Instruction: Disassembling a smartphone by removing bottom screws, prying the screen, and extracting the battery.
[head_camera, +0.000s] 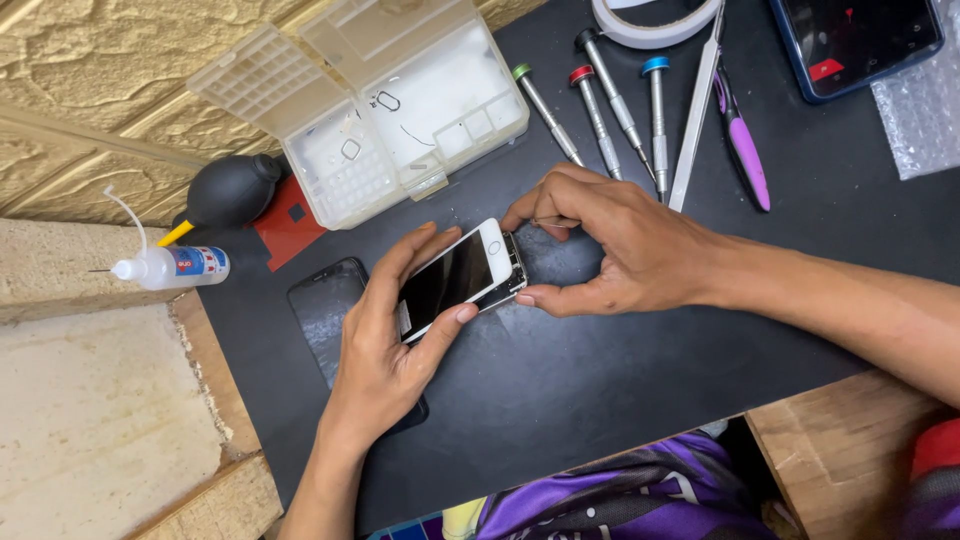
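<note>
My left hand (385, 345) grips a small white smartphone (452, 278) by its long sides, the dark screen panel lifted slightly off the body. The opened inner frame (512, 270) shows at the phone's right end. My right hand (610, 250) is curled around that end, thumb under the edge and fingertips pinched at the top corner. I cannot tell whether a small tool sits between those fingers. Both hands hover over a black work mat (600, 390).
A clear plastic parts box (400, 110) lies open behind the phone. Several precision screwdrivers (600, 110), tweezers (695, 110) and a purple tool (745, 150) lie at the back. A black blower (228, 190), a dropper bottle (170, 266), tape roll (655, 30), another phone (855, 40) and dark glass panel (325, 310) surround.
</note>
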